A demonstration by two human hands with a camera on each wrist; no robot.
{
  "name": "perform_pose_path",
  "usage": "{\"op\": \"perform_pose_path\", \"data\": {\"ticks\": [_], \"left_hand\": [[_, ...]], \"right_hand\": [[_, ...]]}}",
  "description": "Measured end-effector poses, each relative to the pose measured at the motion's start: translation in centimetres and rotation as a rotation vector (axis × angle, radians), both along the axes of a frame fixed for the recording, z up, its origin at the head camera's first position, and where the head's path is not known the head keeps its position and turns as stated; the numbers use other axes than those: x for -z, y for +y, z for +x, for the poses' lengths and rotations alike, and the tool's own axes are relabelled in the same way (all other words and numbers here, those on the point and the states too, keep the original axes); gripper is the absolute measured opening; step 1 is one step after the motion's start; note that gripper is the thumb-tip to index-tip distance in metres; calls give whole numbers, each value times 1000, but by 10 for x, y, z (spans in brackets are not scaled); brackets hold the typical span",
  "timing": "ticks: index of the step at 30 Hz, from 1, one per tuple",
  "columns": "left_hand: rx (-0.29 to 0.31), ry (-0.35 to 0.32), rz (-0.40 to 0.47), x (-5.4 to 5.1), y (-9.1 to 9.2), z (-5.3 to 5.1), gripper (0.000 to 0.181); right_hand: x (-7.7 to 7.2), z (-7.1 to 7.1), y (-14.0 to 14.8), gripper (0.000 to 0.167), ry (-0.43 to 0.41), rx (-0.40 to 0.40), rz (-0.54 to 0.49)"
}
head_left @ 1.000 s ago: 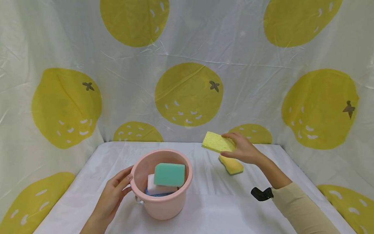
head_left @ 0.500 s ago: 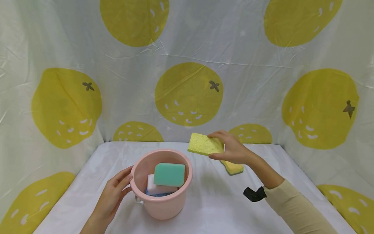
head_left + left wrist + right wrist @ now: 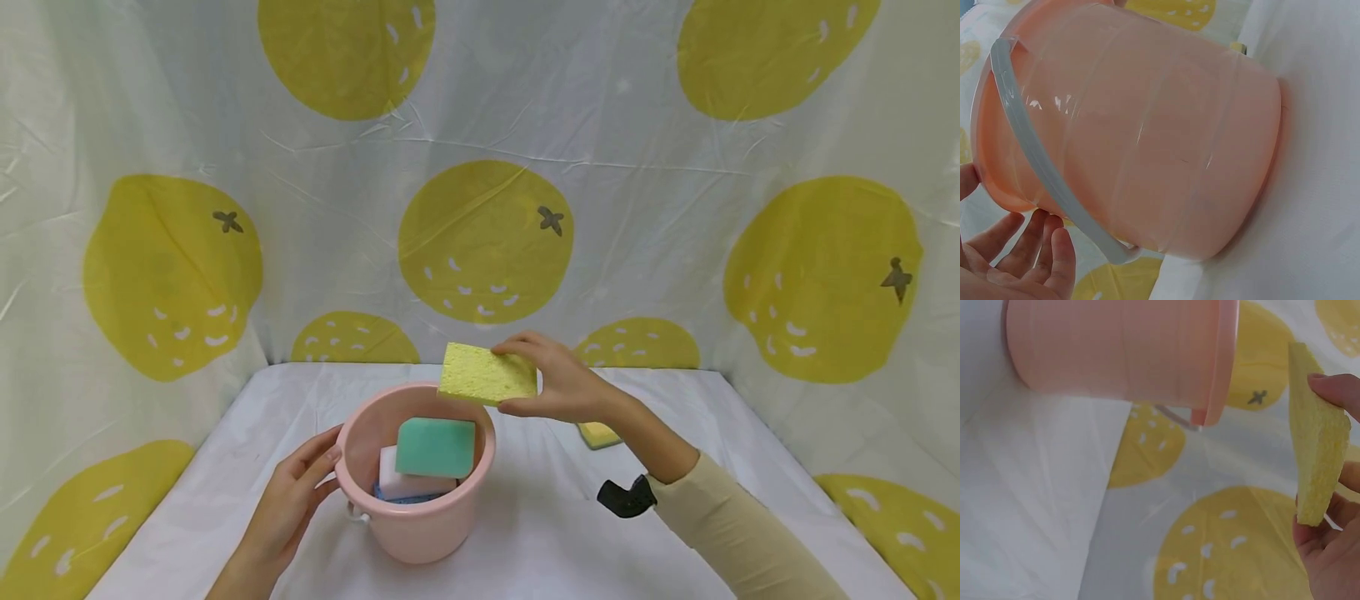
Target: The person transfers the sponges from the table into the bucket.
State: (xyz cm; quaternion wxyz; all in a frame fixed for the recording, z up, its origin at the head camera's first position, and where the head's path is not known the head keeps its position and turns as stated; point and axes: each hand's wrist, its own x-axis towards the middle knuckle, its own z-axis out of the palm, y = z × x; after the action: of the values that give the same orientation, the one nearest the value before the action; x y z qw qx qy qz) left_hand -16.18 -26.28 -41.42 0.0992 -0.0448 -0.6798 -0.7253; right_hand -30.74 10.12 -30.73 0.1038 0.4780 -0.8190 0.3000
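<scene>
A pink bucket [image 3: 420, 533] stands upright in front of me, its pale handle [image 3: 1044, 162] hanging down the side. My left hand [image 3: 281, 500] holds the bucket's left rim between thumb and fingers. Pinched between the thumb and fingers of my right hand [image 3: 562, 383] is a yellow sponge [image 3: 480, 373], held above the bucket's far right rim without any visible contact. Inside the bucket a green sponge [image 3: 435, 448] lies on a white block [image 3: 399, 477], with something blue [image 3: 405, 500] partly hidden beneath. The right wrist view shows the held yellow sponge [image 3: 1313, 444] edge-on.
Behind the right forearm, a second yellow sponge [image 3: 597, 435] with a dark underside lies on the white-covered table [image 3: 562, 533], partly hidden. A curtain [image 3: 480, 100] printed with yellow fruit hangs behind and on both sides. A black band piece [image 3: 626, 497] sits at the right wrist.
My right hand has carried the yellow sponge leftward, from above the other yellow sponge to the bucket's far right rim. The left hand and bucket have stayed in place.
</scene>
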Motion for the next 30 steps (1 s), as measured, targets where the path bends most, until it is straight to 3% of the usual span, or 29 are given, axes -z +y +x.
{"op": "perform_pose_path", "data": {"ticks": [6, 13, 30], "left_hand": [[3, 7, 5, 1, 1, -1, 48], [-14, -32, -1, 0, 3, -1, 49], [-37, -63, -11, -2, 2, 0, 52]], "right_hand": [[-1, 6, -23, 68, 0, -83, 2], [2, 15, -44, 68, 32, -168, 34], [8, 30, -67, 72, 34, -206, 113]]}}
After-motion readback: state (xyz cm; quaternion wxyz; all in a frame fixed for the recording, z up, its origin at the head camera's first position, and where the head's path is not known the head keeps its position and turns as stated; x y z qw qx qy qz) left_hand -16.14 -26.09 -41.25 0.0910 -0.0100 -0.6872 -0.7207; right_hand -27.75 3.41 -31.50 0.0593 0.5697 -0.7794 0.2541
